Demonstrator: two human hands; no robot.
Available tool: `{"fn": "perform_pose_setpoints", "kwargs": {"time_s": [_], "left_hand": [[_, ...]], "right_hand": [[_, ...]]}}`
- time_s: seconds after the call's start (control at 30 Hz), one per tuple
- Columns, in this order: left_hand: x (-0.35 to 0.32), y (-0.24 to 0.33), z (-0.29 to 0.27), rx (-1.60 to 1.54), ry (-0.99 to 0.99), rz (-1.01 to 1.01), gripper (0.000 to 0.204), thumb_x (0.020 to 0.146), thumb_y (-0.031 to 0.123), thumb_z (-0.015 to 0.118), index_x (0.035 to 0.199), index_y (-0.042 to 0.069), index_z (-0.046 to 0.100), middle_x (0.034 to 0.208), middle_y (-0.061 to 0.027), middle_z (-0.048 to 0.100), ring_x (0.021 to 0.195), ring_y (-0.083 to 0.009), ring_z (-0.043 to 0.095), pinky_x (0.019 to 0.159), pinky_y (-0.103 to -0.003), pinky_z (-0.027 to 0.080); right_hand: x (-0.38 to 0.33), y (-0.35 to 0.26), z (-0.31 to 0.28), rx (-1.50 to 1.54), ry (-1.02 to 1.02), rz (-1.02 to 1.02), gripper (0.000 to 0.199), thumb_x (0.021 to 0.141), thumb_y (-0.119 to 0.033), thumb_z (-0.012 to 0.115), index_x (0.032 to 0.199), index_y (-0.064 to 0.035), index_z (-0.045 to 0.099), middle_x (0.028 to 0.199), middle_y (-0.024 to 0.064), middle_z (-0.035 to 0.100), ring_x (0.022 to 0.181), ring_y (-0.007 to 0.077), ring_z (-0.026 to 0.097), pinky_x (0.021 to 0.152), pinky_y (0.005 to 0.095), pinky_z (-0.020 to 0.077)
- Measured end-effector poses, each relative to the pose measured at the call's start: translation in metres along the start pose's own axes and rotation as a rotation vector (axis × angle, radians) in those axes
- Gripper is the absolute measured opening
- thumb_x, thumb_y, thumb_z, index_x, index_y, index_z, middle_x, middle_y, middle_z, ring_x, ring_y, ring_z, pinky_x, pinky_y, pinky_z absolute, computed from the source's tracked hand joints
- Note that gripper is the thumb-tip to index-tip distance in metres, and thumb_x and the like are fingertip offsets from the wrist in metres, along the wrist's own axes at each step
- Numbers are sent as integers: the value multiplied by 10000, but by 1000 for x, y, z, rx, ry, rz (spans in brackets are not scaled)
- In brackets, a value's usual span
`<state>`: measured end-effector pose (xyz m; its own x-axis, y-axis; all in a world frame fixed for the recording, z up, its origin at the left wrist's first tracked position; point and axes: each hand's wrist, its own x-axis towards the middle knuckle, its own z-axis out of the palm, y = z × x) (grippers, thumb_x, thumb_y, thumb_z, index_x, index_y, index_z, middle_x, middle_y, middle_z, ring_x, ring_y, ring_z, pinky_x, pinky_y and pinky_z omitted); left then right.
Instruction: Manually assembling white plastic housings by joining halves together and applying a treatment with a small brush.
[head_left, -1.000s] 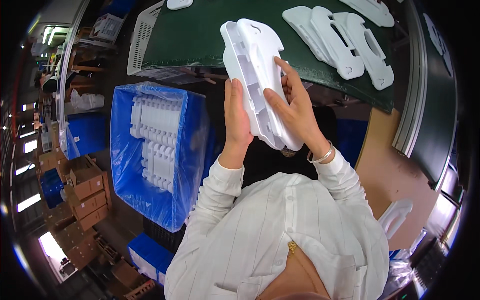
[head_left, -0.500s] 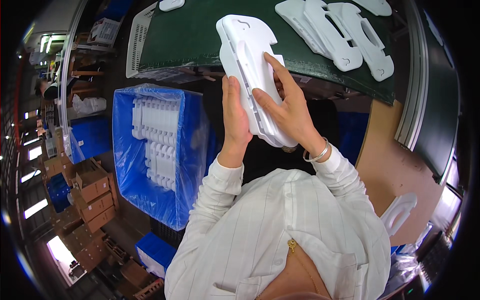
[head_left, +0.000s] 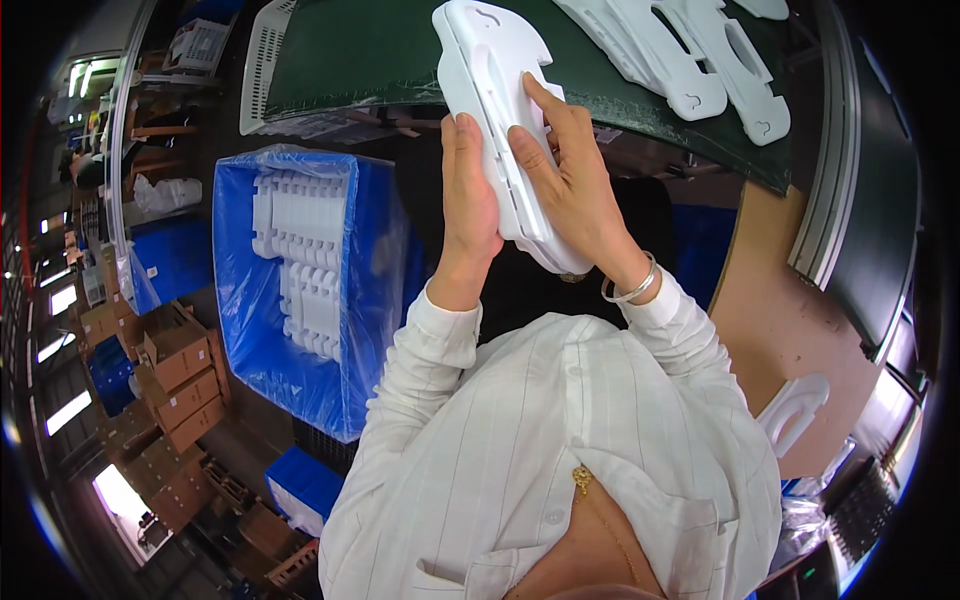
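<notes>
Both my hands hold a stack of flat white moulded plastic parts (head_left: 495, 95) upright over the near edge of a dark green belt (head_left: 380, 60). My left hand (head_left: 468, 205) presses the stack's left side with flat fingers. My right hand (head_left: 572, 185) grips its right face, fingers spread along it, a bangle on the wrist. The stack's lower end is hidden between my palms.
Several more white parts (head_left: 690, 55) lie on the belt at the upper right. A blue bin (head_left: 250, 330) lined with clear plastic holds rows of white parts (head_left: 305, 265) to my left. Cardboard boxes (head_left: 170, 370) stand lower left. Another white part (head_left: 795, 410) lies at the right.
The stack has stayed in both hands. The view has shifted a little, so the stack and the parts on the belt sit higher in the picture.
</notes>
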<state>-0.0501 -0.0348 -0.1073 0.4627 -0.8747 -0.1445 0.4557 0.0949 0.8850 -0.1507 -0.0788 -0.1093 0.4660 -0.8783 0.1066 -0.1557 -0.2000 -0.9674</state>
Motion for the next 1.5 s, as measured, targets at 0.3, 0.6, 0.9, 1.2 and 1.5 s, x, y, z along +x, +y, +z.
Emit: {"fn": "perform_pose_setpoints", "kwargs": {"time_s": [0.3,0.6,0.9,1.2,1.5], "left_hand": [[7,0,10,27,84,50,423,1013,347,385,1268,9,397,1200,-121,519,1064,-171,528,909,-311,430],[23,-26,-26,177,112,102,449,889,181,646,1250,-17,466,1147,-118,574,987,-154,563,858,-290,462],[20,-8,-32,-226,175,194,476,948,213,579,1319,-29,407,1236,-89,527,1131,-140,476,988,-283,358],[25,1,-31,-156,44,252,542,970,361,495,1337,-21,380,1284,-95,502,1198,-162,466,1036,-320,353],[40,37,-27,-496,471,283,634,966,587,338,1235,38,506,1129,-55,573,1029,-142,543,902,-295,430]], "right_hand": [[12,5,9,-60,68,-115,482,947,-197,530,1388,-42,414,1064,202,440,865,327,554,784,371,480],[14,7,7,-436,107,-380,438,863,28,533,1297,-33,532,1124,195,475,1027,329,493,916,374,399],[-31,24,13,1187,-275,594,439,945,-180,573,1307,-3,397,1241,138,530,1060,202,567,877,316,491],[-14,40,12,1137,126,255,506,896,-78,633,1348,-64,406,1300,79,504,1152,217,536,980,367,462],[-46,58,38,782,164,102,632,846,56,638,1401,-38,350,1347,90,462,1176,199,499,1023,336,396]]}}
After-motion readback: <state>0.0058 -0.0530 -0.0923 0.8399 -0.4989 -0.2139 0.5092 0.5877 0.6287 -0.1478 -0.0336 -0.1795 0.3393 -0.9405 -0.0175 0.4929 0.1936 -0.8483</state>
